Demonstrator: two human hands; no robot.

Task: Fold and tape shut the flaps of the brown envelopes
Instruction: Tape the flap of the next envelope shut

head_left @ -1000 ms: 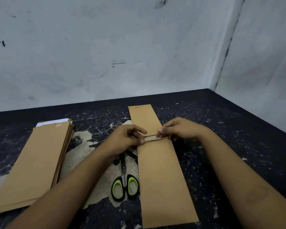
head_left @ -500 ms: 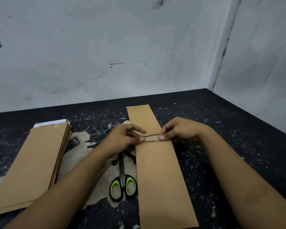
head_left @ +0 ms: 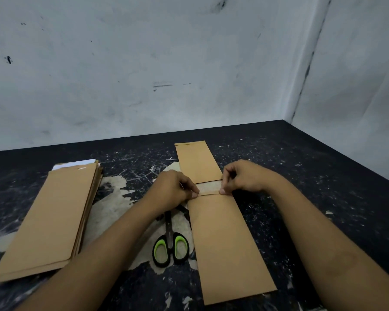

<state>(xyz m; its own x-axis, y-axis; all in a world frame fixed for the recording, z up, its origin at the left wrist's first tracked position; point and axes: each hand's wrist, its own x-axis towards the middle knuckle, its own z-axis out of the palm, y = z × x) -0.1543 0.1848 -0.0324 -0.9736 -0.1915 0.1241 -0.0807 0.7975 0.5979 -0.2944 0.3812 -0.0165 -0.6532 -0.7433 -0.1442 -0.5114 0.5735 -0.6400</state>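
The near brown envelope point(head_left: 227, 239) lies flat on the black bench point(head_left: 323, 187), its long side running away from the person. Its flap point(head_left: 208, 189) is at the far end, partly bent over. The left hand point(head_left: 174, 189) pinches the left end of the flap, and the right hand point(head_left: 243, 177) pinches the right end, so each grip is closed on the flap.

The envelope looks thin, light and bendy, like paper. It will likely slide on the bench if pushed, and it could crease or tear if pulled hard. The best place to hold it seems to be the two ends of the flap, just as now.

One more brown envelope point(head_left: 197, 162) lies flat just past the flap. A pile of brown envelopes point(head_left: 52, 218) sits on the left; I cannot count how many are in it. There is one pair of scissors point(head_left: 170, 245) with green and black handles, between the pile and the near envelope. I see no tape roll.
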